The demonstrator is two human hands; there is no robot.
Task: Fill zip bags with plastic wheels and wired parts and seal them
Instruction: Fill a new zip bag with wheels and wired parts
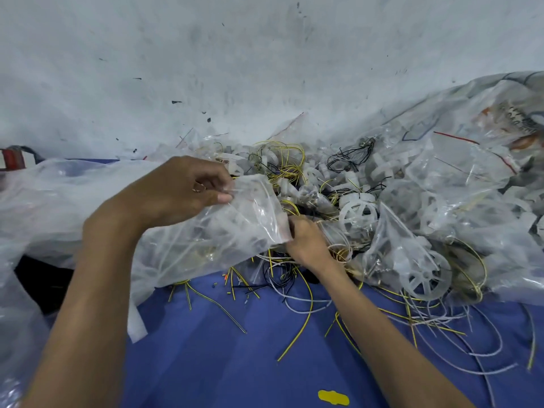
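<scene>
Left hand [176, 192], fingers [217, 198] pinching the upper lip of a clear zip bag [250, 213] held just above the blue desk [223, 357]. At the bag's lower corner, right hand [306, 241], fingers curled, their hold hidden and impossible to tell. Further right, heaped plastic wheels [357, 214] and tangled wired parts [282, 160]. Probably light, limp, slippery film — best taken at the stiffer zip strip; wires likely to snag.
</scene>
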